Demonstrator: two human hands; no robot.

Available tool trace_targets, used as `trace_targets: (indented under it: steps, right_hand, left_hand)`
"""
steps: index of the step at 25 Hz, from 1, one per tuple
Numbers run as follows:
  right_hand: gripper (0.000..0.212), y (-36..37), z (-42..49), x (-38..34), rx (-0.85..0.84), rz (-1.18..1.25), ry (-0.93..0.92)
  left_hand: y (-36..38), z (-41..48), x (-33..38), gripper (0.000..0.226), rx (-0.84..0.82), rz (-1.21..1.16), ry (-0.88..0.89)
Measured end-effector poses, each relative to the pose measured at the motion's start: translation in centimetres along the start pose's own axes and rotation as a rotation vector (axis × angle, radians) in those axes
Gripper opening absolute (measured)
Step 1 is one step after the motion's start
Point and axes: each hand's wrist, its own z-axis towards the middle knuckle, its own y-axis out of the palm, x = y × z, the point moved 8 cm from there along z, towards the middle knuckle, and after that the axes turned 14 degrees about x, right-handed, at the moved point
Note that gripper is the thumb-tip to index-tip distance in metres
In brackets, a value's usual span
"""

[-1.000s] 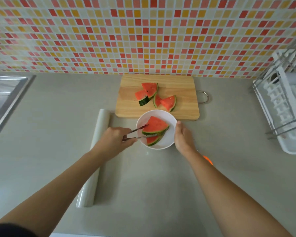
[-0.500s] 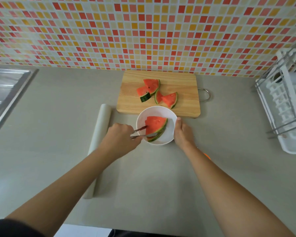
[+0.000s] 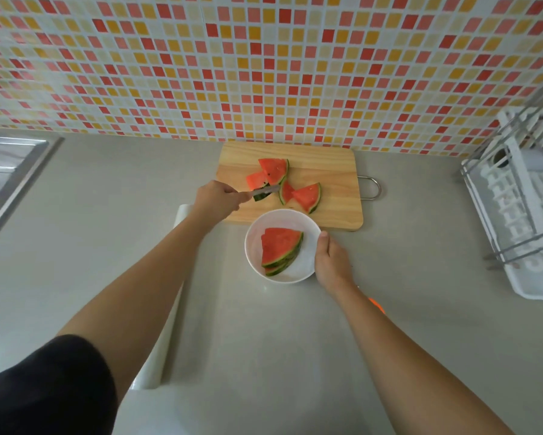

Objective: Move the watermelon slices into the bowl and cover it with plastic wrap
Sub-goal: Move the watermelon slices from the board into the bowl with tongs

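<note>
Slices [image 3: 280, 250]: two are lying stacked in the bowl [image 3: 311, 265], rinds toward the near right. Four more are remaining on the board [image 3: 326, 171]: two overlapping at the left [image 3: 273, 169], two at the right [image 3: 308, 196].

Bowl: it is sitting on the desk [image 3: 295, 340], its far rim just overlapping the board's near edge.

Change noted: one second ago the tongs [image 3: 265, 190] were inside the bowl, at the slices there. They are now out over the board, tips at the rind of the left-hand pair. The camera view is also showing more wall than before. Judgement: a drop-off is complete and the next pick-up is beginning; the transfer is roughly a third done and wrapping is not yet started.

Hands: the left hand [image 3: 218, 199] is clamping round the tongs' handle. Whether the tips are already pinching a slice cannot be told. The right hand [image 3: 331, 262] is staying on the bowl's right rim as before, thumb at the edge, steadying it.

Wrap: the roll [image 3: 166, 324] is lying on the desk left of the bowl, partly under the left forearm, with a sheet apparently drawn out beneath the bowl.

Surroundings: a sink [image 3: 9, 171] at far left, a rack [image 3: 521, 208] at right.

Writing: no brand, label or legible text is showing anywhere.
</note>
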Motion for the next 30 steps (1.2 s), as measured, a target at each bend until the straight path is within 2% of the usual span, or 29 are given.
trace_targets:
  steps: [8, 15, 19, 22, 27, 30]
  right_hand:
    - [0.041, -0.2, -0.1, -0.2, 0.008, -0.002, 0.008]
    - [0.043, -0.5, -0.4, -0.5, 0.0, 0.023, 0.021]
    - [0.044, -0.6, -0.5, -0.6, 0.01, 0.019, 0.03]
    - [0.044, -0.6, -0.5, -0.7, 0.013, 0.01, 0.027]
    - [0.043, -0.6, -0.6, -0.9, 0.014, 0.031, 0.018]
    - [0.041, -0.7, -0.8, -1.2, 0.002, 0.07, 0.006]
  left_hand:
    - [4.0, 1.7, -0.2, 0.022, -0.086, -0.213, -0.069]
    - [0.0, 0.5, 0.8, 0.021, 0.094, -0.065, 0.194]
    - [-3.2, -2.4, -0.7, 0.011, -0.015, -0.181, 0.192]
    - [-4.7, -4.7, -1.5, 0.011, -0.053, -0.032, 0.238]
    - [-4.4, -9.4, 1.5, 0.03, 0.168, 0.381, 0.563]
    - [-2.0, -11.8, 2.4, 0.034, 0.154, 0.652, 0.616]
